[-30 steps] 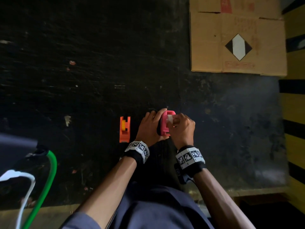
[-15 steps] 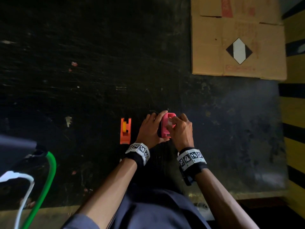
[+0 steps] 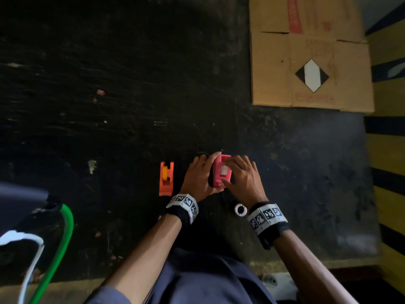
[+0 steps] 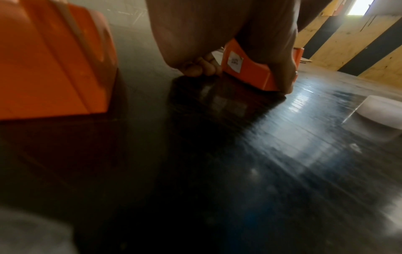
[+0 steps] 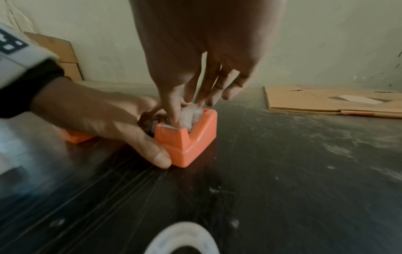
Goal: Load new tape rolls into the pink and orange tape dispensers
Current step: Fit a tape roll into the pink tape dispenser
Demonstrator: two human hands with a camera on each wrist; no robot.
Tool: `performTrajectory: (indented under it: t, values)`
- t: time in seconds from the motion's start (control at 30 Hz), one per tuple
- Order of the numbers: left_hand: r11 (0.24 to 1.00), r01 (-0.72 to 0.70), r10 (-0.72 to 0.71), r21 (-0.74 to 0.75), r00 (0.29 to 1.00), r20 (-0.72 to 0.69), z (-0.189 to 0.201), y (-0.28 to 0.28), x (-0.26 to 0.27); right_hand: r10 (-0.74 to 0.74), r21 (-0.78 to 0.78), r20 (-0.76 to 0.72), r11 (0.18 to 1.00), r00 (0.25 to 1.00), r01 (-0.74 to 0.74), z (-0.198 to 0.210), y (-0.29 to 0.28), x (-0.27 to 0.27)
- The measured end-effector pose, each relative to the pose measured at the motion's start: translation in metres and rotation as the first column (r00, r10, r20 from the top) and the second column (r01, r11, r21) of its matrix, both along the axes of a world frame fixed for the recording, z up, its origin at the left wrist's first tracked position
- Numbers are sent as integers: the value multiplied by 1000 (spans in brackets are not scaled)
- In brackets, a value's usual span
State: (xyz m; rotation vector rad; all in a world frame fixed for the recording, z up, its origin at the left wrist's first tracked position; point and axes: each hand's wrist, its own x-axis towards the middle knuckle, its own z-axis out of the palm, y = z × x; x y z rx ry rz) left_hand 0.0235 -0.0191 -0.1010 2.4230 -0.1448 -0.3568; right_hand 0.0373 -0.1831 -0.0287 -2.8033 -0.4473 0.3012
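The pink tape dispenser [image 3: 221, 172] stands on the dark table [image 3: 109, 106]. My left hand [image 3: 205, 174] grips its left side, thumb at the front corner. My right hand [image 3: 235, 175] reaches in from above. In the right wrist view the dispenser [image 5: 191, 142] looks salmon, and my thumb and fingers [image 5: 174, 110] pinch the clear tape roll [image 5: 191, 115] sitting in its slot. The orange dispenser [image 3: 166, 178] stands alone to the left, a yellowish roll in it. A white tape roll [image 3: 240, 209] lies flat by my right wrist.
Flattened cardboard [image 3: 311, 62] lies at the table's far right. A yellow and black striped wall [image 3: 388, 154] borders the right side. Green [image 3: 65, 227] and white cables hang at the near left. The table's front edge [image 3: 65, 288] runs close to my body.
The pink dispenser has gone from tilted in both hands to standing flat on the table. My right hand's fingers have uncurled and reach into it. The white roll near my right wrist has come into view.
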Motion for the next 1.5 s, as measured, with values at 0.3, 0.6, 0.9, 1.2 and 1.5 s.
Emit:
performTrajectory:
  t: [0.3,0.6,0.9,1.2,1.5]
  values:
    - [1000,1,-1,-27,1000,-20,3,0,1,0,94,93,996,996,-8,-8,-10,10]
    - [1000,4,-4,-7,1000,-23,-1,1,0,129,35,69,991,989,-131,0,-5,-3]
    - [1000,-2,2,-30,1000,0,2,1,-1,144,42,95,988,985,-148,-4,-1,-24]
    - [1000,-14,15,-14,999,45,3,0,-2,136,48,51,989,989,-139,-23,-2,-29]
    - [1000,17,-16,-10,1000,24,0,1,0,134,-58,1,989,991,-134,-6,6,-24]
